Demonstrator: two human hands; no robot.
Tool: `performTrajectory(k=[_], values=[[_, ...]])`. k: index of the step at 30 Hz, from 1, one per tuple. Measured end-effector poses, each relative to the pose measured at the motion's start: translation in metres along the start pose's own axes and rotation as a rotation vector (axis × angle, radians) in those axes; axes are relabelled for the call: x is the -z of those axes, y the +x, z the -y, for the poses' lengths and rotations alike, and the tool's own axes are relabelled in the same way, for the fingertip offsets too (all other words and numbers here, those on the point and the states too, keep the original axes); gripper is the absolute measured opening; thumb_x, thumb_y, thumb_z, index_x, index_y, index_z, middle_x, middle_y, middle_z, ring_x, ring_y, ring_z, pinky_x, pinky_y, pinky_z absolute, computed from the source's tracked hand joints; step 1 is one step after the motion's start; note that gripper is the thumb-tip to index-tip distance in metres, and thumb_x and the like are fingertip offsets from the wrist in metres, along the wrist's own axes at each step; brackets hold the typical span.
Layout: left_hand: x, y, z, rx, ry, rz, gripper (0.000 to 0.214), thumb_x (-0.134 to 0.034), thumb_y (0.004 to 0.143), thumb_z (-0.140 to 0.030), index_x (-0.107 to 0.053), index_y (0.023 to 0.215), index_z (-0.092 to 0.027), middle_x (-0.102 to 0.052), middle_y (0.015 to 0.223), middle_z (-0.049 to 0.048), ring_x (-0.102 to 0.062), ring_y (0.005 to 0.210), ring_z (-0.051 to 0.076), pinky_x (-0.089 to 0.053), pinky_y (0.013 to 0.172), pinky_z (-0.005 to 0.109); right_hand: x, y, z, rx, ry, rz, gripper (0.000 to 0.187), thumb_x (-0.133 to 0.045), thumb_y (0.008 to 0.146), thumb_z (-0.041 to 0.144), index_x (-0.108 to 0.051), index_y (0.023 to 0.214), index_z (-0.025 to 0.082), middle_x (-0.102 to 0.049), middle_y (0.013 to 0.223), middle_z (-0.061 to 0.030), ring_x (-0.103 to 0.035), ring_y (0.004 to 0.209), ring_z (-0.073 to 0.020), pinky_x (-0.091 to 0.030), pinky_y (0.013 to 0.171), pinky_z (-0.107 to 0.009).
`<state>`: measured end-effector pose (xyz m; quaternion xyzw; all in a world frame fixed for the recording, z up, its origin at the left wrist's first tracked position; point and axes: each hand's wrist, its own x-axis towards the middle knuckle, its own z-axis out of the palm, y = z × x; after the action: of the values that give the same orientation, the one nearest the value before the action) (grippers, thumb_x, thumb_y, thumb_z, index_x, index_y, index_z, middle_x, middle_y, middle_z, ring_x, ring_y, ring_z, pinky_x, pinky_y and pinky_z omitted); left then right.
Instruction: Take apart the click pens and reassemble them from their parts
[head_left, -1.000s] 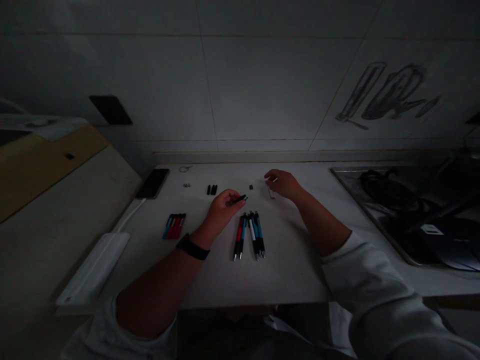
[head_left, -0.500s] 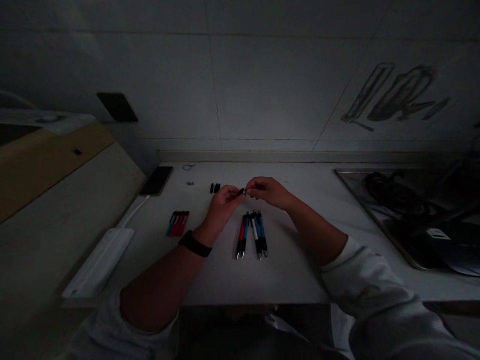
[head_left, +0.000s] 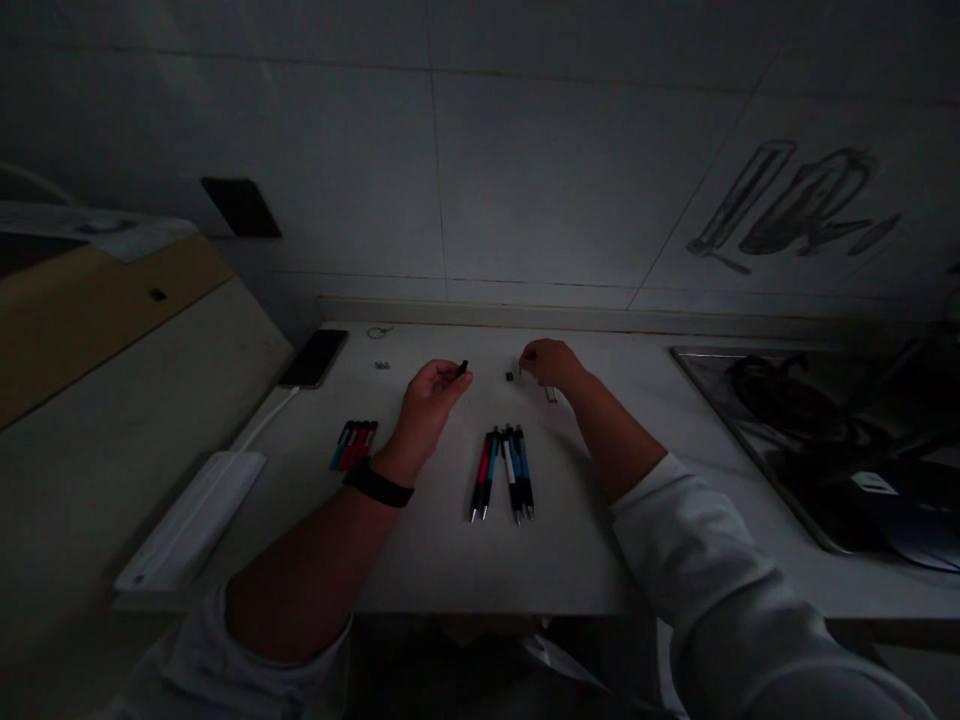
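Observation:
My left hand (head_left: 427, 400) is raised over the white table (head_left: 570, 540), its fingers pinched on a short black pen part (head_left: 461, 368) that sticks up from them. My right hand (head_left: 547, 362) rests further back on the table, fingers curled together beside a tiny black piece (head_left: 510, 376); a small pale piece (head_left: 551, 394) lies just under the wrist. Whether the right fingers hold anything is too dark to tell. Several assembled pens (head_left: 504, 470), red, blue, white and black, lie side by side in front of both hands.
A bunch of red and blue pen barrels (head_left: 354, 444) lies at the left. A dark phone (head_left: 313, 358) with a white cable sits at the back left, small springs (head_left: 382, 365) near it. A long white box (head_left: 191, 520) lies at the left edge. A metal sink (head_left: 825, 440) is at the right.
The hands met over the pens half a second ago and have drawn apart. My right hand went back to the small pieces; my left hand kept the black part and tilted it upward.

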<state>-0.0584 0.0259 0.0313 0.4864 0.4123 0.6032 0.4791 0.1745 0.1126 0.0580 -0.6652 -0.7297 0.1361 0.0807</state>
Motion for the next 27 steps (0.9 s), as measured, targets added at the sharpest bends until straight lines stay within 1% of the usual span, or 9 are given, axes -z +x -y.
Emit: performTrajectory(k=[2, 5, 7, 11, 17, 27], values=[[0.0, 0.0, 0.001, -0.006, 0.01, -0.002, 0.03, -0.083, 0.076, -0.035, -0.065, 0.095, -0.02, -0.069, 0.096, 0.0028, -0.064, 0.09, 0.016, -0.05, 0.088, 0.03, -0.009, 0.005, 0.0, 0.011, -0.071, 0.018, 0.019, -0.065, 0.093, 0.028, -0.079, 0.1, 0.018, -0.079, 0.105, -0.0104, -0.075, 0.091, -0.0209, -0.053, 0.086, -0.028], [-0.001, 0.0, 0.001, -0.009, 0.024, 0.006, 0.03, -0.082, 0.077, -0.036, -0.064, 0.095, -0.02, -0.068, 0.095, 0.0029, -0.064, 0.089, 0.016, -0.05, 0.086, 0.03, -0.019, 0.011, -0.003, 0.035, -0.135, 0.005, 0.024, -0.064, 0.093, 0.03, -0.08, 0.107, 0.019, -0.077, 0.117, -0.0135, -0.072, 0.108, -0.0253, -0.052, 0.092, -0.03], [-0.001, 0.0, 0.0, -0.006, 0.022, 0.008, 0.03, -0.082, 0.077, -0.036, -0.064, 0.094, -0.02, -0.068, 0.094, 0.0027, -0.063, 0.089, 0.016, -0.05, 0.087, 0.03, -0.024, 0.013, -0.005, 0.039, -0.161, -0.003, 0.026, -0.063, 0.093, 0.031, -0.079, 0.11, 0.019, -0.076, 0.12, -0.0137, -0.07, 0.113, -0.0258, -0.051, 0.094, -0.03], [0.0, 0.001, 0.0, 0.009, 0.003, 0.002, 0.029, -0.082, 0.076, -0.033, -0.065, 0.095, -0.019, -0.068, 0.094, 0.0025, -0.064, 0.09, 0.016, -0.05, 0.088, 0.03, -0.028, 0.015, -0.008, 0.037, -0.17, 0.005, 0.027, -0.061, 0.094, 0.031, -0.079, 0.11, 0.019, -0.077, 0.117, -0.014, -0.07, 0.111, -0.0258, -0.052, 0.092, -0.03], [0.001, 0.002, 0.002, 0.008, 0.009, 0.003, 0.031, -0.082, 0.076, -0.035, -0.064, 0.095, -0.02, -0.069, 0.096, 0.0031, -0.064, 0.091, 0.017, -0.051, 0.088, 0.032, -0.029, 0.013, -0.01, 0.075, -0.173, 0.004, 0.024, -0.065, 0.088, 0.024, -0.079, 0.109, 0.021, -0.077, 0.119, -0.0115, -0.07, 0.111, -0.0266, -0.052, 0.091, -0.031], [0.0, 0.0, -0.003, 0.021, 0.004, 0.023, 0.027, -0.082, 0.077, -0.032, -0.066, 0.094, -0.019, -0.068, 0.094, 0.0026, -0.064, 0.088, 0.016, -0.05, 0.087, 0.031, -0.032, 0.013, -0.011, 0.094, -0.164, -0.006, 0.021, -0.067, 0.089, 0.027, -0.078, 0.106, 0.021, -0.077, 0.114, -0.0117, -0.07, 0.108, -0.0265, -0.054, 0.092, -0.034]])
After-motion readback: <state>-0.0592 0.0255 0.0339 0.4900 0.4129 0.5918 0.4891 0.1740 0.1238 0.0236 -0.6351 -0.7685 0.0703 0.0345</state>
